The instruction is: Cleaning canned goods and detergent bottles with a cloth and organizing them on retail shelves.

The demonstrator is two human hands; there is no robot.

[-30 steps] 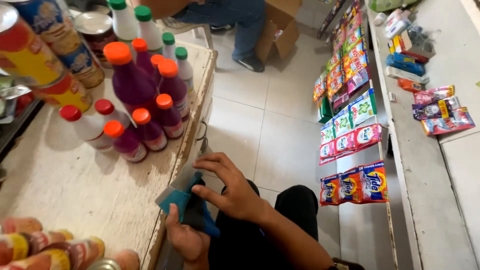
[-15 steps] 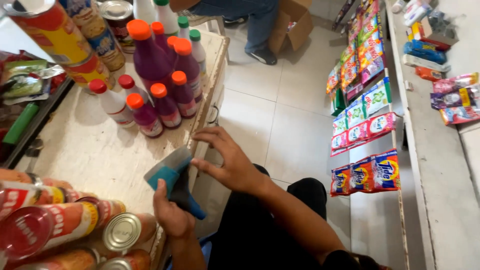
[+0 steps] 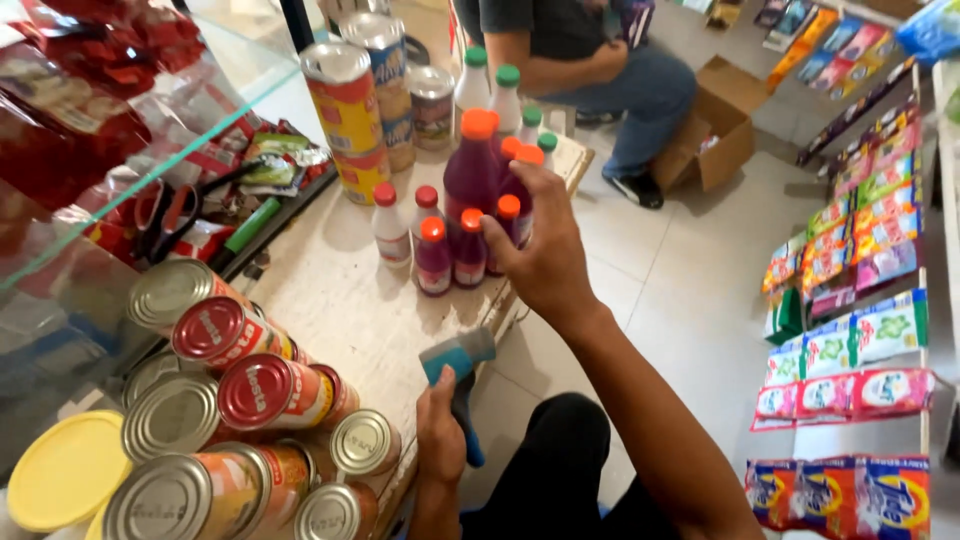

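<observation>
Left hand [image 3: 440,440] grips the blue scanner [image 3: 458,385], nose pointing up-right; right hand [image 3: 540,250] clasps upright purple bottles [image 3: 505,205].

Bottles [image 3: 470,200]: showing purple bodies under orange and red caps, right beside the right hand [image 3: 545,255].
Tool [image 3: 460,385]: showing blue-teal in the left hand [image 3: 440,440], below the bottles.
Cans [image 3: 250,400]: gleaming silver and red on top, orange-sided, left of the bottles.
Lid [image 3: 65,470]: glowing plain yellow beside the cans.
Packets [image 3: 850,350]: showing green, pink, orange and blue, right of the bottles.
</observation>
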